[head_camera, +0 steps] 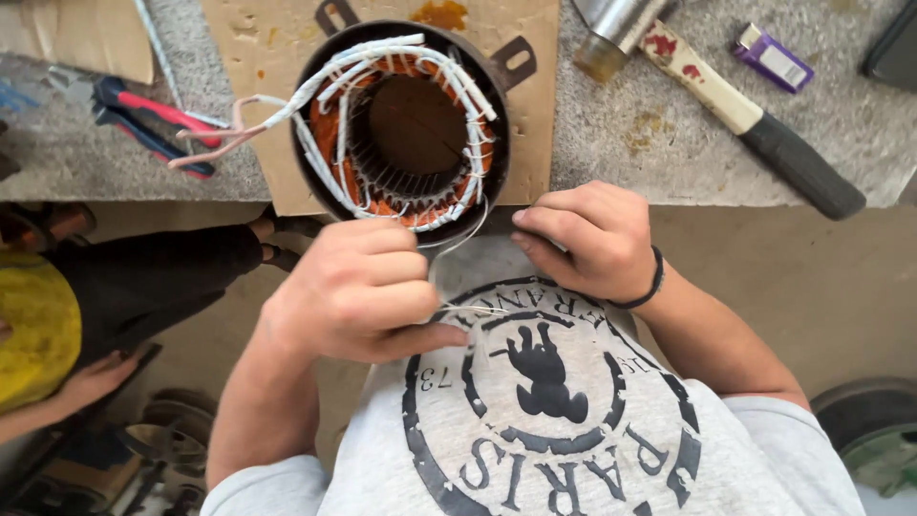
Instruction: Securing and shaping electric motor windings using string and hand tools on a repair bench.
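At the far left, below the tabletop (115,172), another person's hand (91,380) rested on a dark trouser leg, beside a yellow cloth (33,330). On the tabletop near its left edge lay one pair of pliers (143,124) with red and blue handles, their long axis running from upper left to lower right.

One stator (406,124) sat on a cardboard sheet (248,57) at the near edge of the tabletop, its bore facing straight up at the camera, so its axis stood upright. Copper windings lined the ring, laced with white cord, and a bundle of sleeved leads (229,134) stuck out to the left, toward the pliers.

The left hand (358,291) hung just in front of the near edge, below the stator, its fingers curled shut into a fist on a thin white thread (458,244) that ran up to the stator's near rim. The right hand (592,239), with a black band on the wrist, was at the same edge just right of the stator; its fingers were curled together, but whether they pinched the thread could not be told.

Further right lay one hammer (726,100), head at the far edge, black grip pointing to the lower right, and one small purple lighter (774,57).
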